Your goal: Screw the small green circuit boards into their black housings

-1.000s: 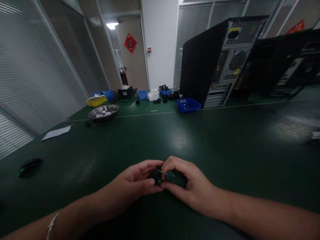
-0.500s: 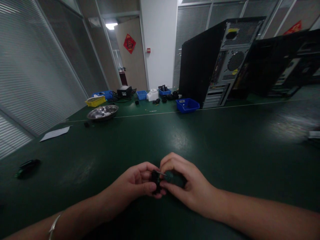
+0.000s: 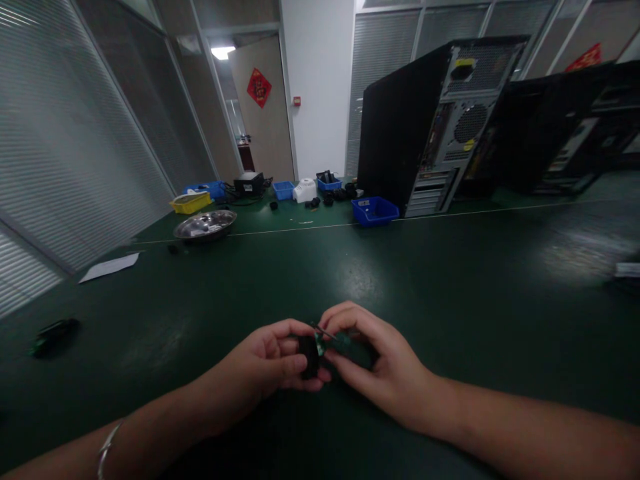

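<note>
Between its thumb and fingers, my left hand (image 3: 280, 357) grips a small black part (image 3: 309, 356) whose kind I cannot make out. A bit of green shows at the part's right side. My right hand (image 3: 373, 350) is closed around a screwdriver (image 3: 342, 342) with a dark green handle, mostly hidden by the fingers. Its thin metal shaft points left, with the tip at the upper edge of the black part. The two hands are close together over the green table (image 3: 320, 280).
A black and green object (image 3: 55, 335) and a white paper (image 3: 110, 267) lie at left. Farther back are a metal bowl (image 3: 205, 225), a yellow tray (image 3: 191, 202), a blue bin (image 3: 375, 211) and a computer case (image 3: 405, 127). More cases (image 3: 550, 127) stand at right.
The black part has turned in my left hand, so more of its dark face and the green bit show. The screwdriver's shaft now slants more steeply, its tip higher.
</note>
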The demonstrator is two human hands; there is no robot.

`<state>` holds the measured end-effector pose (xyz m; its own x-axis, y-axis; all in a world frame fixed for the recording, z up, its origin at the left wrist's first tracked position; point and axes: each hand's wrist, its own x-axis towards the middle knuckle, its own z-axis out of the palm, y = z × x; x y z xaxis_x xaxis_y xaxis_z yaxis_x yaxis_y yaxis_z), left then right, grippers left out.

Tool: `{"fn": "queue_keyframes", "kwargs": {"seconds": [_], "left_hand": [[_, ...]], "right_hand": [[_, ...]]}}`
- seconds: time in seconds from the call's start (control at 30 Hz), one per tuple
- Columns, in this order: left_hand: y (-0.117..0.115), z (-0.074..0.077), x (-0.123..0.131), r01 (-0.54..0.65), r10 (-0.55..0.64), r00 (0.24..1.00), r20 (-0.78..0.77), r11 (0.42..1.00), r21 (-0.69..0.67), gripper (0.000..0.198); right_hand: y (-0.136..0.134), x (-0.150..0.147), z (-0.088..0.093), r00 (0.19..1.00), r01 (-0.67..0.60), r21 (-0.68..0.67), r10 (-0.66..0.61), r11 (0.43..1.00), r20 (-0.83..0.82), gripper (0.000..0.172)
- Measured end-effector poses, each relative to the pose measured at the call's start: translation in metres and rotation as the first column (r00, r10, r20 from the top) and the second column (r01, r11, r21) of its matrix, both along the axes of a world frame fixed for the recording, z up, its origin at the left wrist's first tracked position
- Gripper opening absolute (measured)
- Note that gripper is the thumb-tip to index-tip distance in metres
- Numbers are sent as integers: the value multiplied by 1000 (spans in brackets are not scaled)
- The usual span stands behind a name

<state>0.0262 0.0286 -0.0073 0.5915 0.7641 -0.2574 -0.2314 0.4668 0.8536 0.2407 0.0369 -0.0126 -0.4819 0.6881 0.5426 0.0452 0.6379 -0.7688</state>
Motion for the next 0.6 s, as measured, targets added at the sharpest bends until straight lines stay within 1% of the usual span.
{"fn": "queue_keyframes", "kwargs": {"seconds": [0.23, 0.47, 0.6], "left_hand": [[0, 1, 1, -15, 17, 999, 30, 999, -46, 25], [0, -3, 3, 23, -22, 999, 32, 999, -24, 23], [-1, -2, 3, 2, -2, 1000, 13, 1000, -5, 23]], "right_hand": [[-2, -1, -2, 999, -44, -38, 45, 998, 23, 30], [-4, -3, -3, 996, -84, -26, 85, 996, 34, 35], [-4, -2, -3, 995, -76, -9, 77, 997, 64, 39]]}}
